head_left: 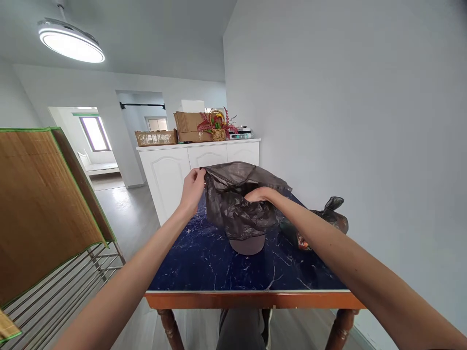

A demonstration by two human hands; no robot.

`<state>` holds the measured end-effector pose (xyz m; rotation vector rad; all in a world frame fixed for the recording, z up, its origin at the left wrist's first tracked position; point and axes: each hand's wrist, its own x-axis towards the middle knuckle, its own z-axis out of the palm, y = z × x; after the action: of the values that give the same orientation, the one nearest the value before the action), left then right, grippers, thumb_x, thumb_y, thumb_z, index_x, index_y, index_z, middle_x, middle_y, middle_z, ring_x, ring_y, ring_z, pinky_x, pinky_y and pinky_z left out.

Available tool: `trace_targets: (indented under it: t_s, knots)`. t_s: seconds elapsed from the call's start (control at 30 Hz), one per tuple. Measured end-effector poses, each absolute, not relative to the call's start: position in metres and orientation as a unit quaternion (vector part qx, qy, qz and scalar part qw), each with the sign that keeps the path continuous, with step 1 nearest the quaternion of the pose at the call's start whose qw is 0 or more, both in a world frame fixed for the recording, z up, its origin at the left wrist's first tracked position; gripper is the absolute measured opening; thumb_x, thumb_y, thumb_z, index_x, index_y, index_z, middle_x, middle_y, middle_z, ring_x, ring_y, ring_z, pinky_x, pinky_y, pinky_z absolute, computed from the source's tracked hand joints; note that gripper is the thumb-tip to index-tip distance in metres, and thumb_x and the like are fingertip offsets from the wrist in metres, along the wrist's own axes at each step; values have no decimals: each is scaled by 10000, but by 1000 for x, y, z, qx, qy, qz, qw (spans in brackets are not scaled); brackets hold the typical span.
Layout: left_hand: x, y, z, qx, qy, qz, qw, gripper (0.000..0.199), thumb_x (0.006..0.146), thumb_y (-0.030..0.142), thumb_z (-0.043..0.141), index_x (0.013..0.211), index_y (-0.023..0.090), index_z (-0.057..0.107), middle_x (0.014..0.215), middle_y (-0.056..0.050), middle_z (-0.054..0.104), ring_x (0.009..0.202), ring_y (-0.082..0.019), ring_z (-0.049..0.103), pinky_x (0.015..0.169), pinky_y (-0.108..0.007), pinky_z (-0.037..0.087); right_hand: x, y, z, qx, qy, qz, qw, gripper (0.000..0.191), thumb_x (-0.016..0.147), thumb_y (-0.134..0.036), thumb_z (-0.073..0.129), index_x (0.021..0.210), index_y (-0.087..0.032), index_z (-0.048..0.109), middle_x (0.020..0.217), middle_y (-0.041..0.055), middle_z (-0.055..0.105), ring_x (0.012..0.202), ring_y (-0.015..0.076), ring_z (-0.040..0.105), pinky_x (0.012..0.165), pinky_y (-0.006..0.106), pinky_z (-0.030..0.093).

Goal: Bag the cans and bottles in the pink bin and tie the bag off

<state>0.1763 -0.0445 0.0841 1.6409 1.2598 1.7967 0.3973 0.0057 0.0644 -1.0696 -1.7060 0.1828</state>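
Note:
A thin black plastic bag [241, 214] is draped over a greyish round bin [248, 246] on the table. Only the lower part of the bin shows below the bag. My left hand [194, 183] pinches the bag's edge at its upper left corner and stretches it out. Reaching into the bag's mouth from the right, my right hand [258, 194] has its fingers hidden inside the dark plastic. Behind my right forearm sits a filled, knotted black bag [337, 218], partly covered by the arm.
The blue marble-patterned table [204, 267] has an orange-brown wooden edge. A white cabinet [164, 170] behind it carries cardboard boxes [189, 126] and a flower basket [218, 134]. A metal rack [98, 262] with a bamboo mat [44, 194] stands left; a wall rises right.

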Motion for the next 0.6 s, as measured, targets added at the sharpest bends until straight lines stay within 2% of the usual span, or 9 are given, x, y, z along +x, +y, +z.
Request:
trace_targets:
  t_s: [0.07, 0.17, 0.23, 0.3, 0.37, 0.43, 0.5, 0.6]
  knots:
    - [174, -39, 87, 584, 457, 641, 200, 269, 938, 397, 602, 748, 228, 515, 788, 0, 532, 748, -172, 492, 710, -304, 435, 401, 6, 68, -461, -751, 145, 449, 307, 1073, -444, 643, 1137, -165, 754, 1180, 90, 765, 956, 187, 763, 864, 337, 634]
    - [168, -32, 88, 575, 473, 637, 198, 227, 935, 374, 587, 771, 224, 542, 798, -2, 552, 750, -172, 506, 703, -304, 436, 415, 6, 76, -462, -785, 233, 340, 432, 1035, -505, 616, 829, -170, 794, 996, 76, 830, 804, 154, 799, 841, 249, 602]
    - [165, -25, 86, 569, 493, 629, 194, 215, 942, 355, 583, 777, 220, 553, 798, -4, 572, 748, -172, 521, 691, -305, 435, 426, 7, 80, -450, -790, 272, 316, 402, 990, -497, 663, 770, -188, 798, 931, 75, 843, 764, 180, 804, 832, 274, 627]
    - [162, -13, 83, 564, 520, 614, 187, 226, 955, 350, 599, 779, 212, 577, 801, -10, 609, 761, -179, 554, 695, -311, 447, 437, 9, 82, -435, -782, 292, 338, 329, 977, -472, 692, 839, -202, 820, 949, 95, 849, 806, 232, 808, 827, 342, 658]
    - [162, 1, 80, 562, 549, 592, 179, 241, 979, 364, 632, 812, 189, 631, 840, -24, 661, 806, -191, 610, 735, -323, 489, 445, 15, 79, -423, -763, 293, 391, 345, 1013, -464, 629, 1010, -183, 830, 1093, 111, 843, 972, 257, 807, 929, 362, 639]
    - [161, 17, 76, 564, 578, 564, 177, 241, 1008, 393, 672, 966, 157, 700, 984, -52, 718, 904, -208, 675, 818, -361, 560, 453, 23, 71, -414, -740, 286, 446, 400, 1038, -465, 581, 1216, -174, 791, 1284, 110, 798, 1182, 253, 754, 1075, 354, 570]
    - [161, 33, 72, 563, 603, 534, 182, 304, 1026, 411, 692, 1191, 156, 703, 1198, -89, 719, 1039, -237, 706, 908, -431, 606, 459, 33, 61, -407, -722, 281, 484, 486, 1046, -502, 571, 1370, -172, 722, 1434, 112, 726, 1332, 252, 676, 1166, 359, 500]
    - [159, 54, 62, 561, 628, 500, 202, 396, 1029, 401, 699, 1354, 179, 657, 1365, -112, 670, 1158, -280, 697, 970, -487, 615, 468, 47, 43, -413, -704, 320, 481, 654, 1023, -661, 576, 1454, -177, 669, 1541, 135, 645, 1427, 289, 601, 1214, 409, 457]
